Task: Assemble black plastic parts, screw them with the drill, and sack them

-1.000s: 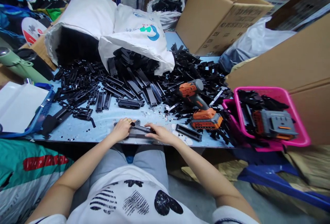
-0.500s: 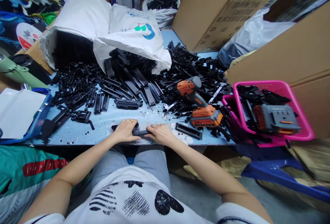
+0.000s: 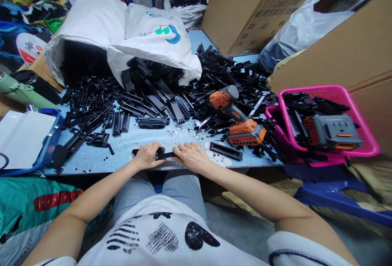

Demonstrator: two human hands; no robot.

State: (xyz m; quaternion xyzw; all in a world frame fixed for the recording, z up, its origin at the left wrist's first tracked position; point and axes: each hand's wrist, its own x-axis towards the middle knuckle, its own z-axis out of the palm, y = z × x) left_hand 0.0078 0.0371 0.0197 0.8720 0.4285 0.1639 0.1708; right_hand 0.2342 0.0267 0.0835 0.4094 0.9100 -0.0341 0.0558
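Observation:
At the front edge of the blue table [image 3: 92,158], my left hand [image 3: 147,156] is closed round a long black plastic part [image 3: 165,156]. My right hand [image 3: 191,156] grips the same part toward its right end. A dark end of a part sticks out to the left of my left hand. Just right of my right hand lies another long black part [image 3: 226,151], beside several pale round discs [image 3: 217,158]. Beyond my hands a thick black slotted piece [image 3: 151,122] rests on the table.
White sacks [image 3: 165,33] spill heaps of black parts [image 3: 92,94] across the back. An orange cordless drill [image 3: 228,98] stands at right, near a pink basket [image 3: 372,135] holding parts and a battery tool. A blue tray [image 3: 56,135] with paper sits left. Cardboard boxes [image 3: 235,13] stand behind.
The camera view has shifted slightly. Both hands remain on the black part near the table edge, which shows a little more plainly between them now.

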